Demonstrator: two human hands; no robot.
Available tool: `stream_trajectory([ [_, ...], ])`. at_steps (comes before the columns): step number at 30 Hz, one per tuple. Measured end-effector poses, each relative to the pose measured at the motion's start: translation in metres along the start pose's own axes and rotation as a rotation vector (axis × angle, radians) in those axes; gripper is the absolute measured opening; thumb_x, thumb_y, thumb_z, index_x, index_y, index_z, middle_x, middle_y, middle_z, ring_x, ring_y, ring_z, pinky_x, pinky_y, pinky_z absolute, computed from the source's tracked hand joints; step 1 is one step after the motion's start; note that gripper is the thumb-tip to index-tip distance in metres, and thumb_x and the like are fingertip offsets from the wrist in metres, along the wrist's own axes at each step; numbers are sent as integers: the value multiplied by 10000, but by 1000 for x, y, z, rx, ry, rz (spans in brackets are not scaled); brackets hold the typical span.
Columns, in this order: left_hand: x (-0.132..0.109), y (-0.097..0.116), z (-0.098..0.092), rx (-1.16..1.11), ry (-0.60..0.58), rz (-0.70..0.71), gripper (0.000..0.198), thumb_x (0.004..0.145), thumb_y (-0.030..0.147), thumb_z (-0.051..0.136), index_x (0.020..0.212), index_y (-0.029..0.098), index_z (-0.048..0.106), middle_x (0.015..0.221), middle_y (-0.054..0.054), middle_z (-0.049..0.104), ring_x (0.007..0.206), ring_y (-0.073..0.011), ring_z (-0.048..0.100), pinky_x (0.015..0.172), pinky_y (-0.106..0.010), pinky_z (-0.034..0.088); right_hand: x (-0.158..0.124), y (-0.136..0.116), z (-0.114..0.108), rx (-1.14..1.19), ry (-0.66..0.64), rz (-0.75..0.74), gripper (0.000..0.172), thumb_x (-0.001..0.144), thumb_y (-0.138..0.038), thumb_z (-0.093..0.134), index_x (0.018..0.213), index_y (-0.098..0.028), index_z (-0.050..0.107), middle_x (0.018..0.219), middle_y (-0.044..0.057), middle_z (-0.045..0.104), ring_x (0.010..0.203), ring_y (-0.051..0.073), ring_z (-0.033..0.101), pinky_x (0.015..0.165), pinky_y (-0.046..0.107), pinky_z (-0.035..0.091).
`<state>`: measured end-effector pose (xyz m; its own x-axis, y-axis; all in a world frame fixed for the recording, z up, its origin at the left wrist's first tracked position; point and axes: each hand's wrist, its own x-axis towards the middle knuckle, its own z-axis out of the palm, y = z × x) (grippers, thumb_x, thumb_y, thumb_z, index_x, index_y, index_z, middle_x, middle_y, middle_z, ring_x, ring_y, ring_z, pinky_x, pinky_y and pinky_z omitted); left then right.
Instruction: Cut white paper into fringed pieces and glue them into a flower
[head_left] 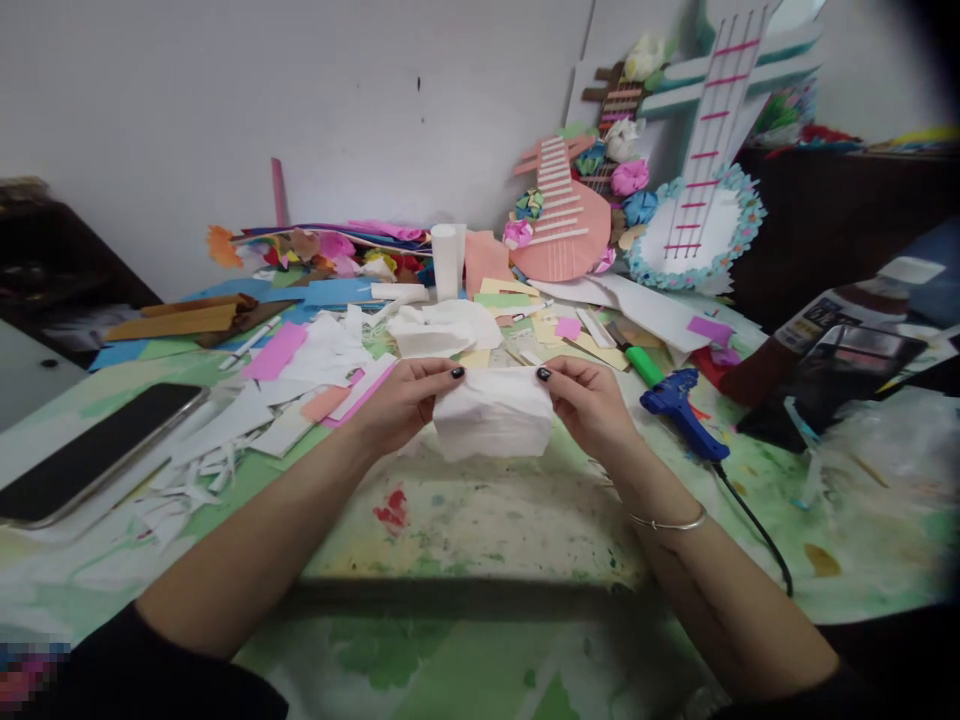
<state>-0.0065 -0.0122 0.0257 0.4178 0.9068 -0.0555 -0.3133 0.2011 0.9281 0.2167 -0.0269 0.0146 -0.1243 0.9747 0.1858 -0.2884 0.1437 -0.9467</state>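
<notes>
A thin white sheet of crepe or tissue paper (pixel 493 418) hangs between my two hands above a paint-stained board (pixel 480 530). My left hand (pixel 411 398) pinches its upper left corner between thumb and fingers. At the upper right corner, my right hand (pixel 589 400) grips it the same way. The sheet is creased, and its lower edge dangles free. Just behind it lies a larger crumpled piece of white paper (pixel 444 328). To the right of my right hand rests a blue hot glue gun (pixel 684 410) with a black cord.
A black phone (pixel 101 450) lies at the left near paper scraps (pixel 195 490). Paper guitars (pixel 562 220) and a larger white-and-teal one (pixel 705 180) lean at the back right. A brown bottle (pixel 817 325) and plastic bag (pixel 892 470) stand right. A white roll (pixel 448 260) stands behind.
</notes>
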Motion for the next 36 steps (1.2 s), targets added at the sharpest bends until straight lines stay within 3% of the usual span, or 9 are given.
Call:
stream_trajectory([
  [2,3,-1,1,-134,12,-92,47,764,123,646,769,85,672,639,-13,640,526,-71,573,498,-149,453,0,1,3,90,-16,118,163,670,-278,754,704,-166,641,558,-48,550,477,51,453,462,169,382],
  [6,14,-10,-5,-230,92,-313,172,828,53,497,817,68,668,745,-76,688,632,-130,652,623,-218,534,2,11,6,79,-24,380,239,627,-300,769,689,-164,584,549,-54,536,465,56,479,445,170,403],
  [10,21,-18,-15,-157,105,-418,379,911,293,455,763,27,680,725,-140,690,614,-166,653,578,-252,528,3,20,4,2,-33,439,253,608,-300,775,672,-158,575,532,-57,515,457,53,468,428,165,389],
  [12,20,-19,-18,-25,98,-398,363,846,371,565,766,43,697,709,-121,695,582,-153,633,524,-229,489,4,21,3,-34,-53,444,249,606,-303,780,694,-153,601,556,-43,540,474,57,479,455,177,410],
  [15,16,-21,-19,264,53,-289,215,671,273,753,789,96,723,673,-55,697,531,-109,584,465,-187,396,4,18,1,-101,-75,416,244,590,-302,792,693,-145,636,587,-20,577,509,70,508,489,195,431],
  [18,12,-21,-16,404,11,-216,195,637,255,765,776,121,740,689,-46,705,562,-110,583,511,-196,394,3,16,0,-171,-70,355,223,595,-311,778,684,-146,659,621,-3,610,556,93,546,535,221,456],
  [22,11,-21,-10,456,-17,-116,172,650,253,737,771,131,748,713,-48,712,603,-111,580,564,-206,402,3,18,2,-255,-76,281,192,651,-315,733,751,-157,691,711,13,653,631,116,572,592,243,457],
  [27,13,-29,0,544,-53,25,178,625,265,751,726,118,748,662,-35,697,591,-101,545,564,-205,375,3,23,6,-520,-184,51,184,700,-305,683,795,-148,699,783,40,679,705,139,570,638,255,421],
  [36,13,-30,0,566,6,22,122,594,243,759,669,147,761,617,-23,704,559,-106,540,540,-218,376,3,24,6,-595,-191,-17,91,674,-204,595,690,-142,660,645,8,618,576,108,504,535,234,360],
])
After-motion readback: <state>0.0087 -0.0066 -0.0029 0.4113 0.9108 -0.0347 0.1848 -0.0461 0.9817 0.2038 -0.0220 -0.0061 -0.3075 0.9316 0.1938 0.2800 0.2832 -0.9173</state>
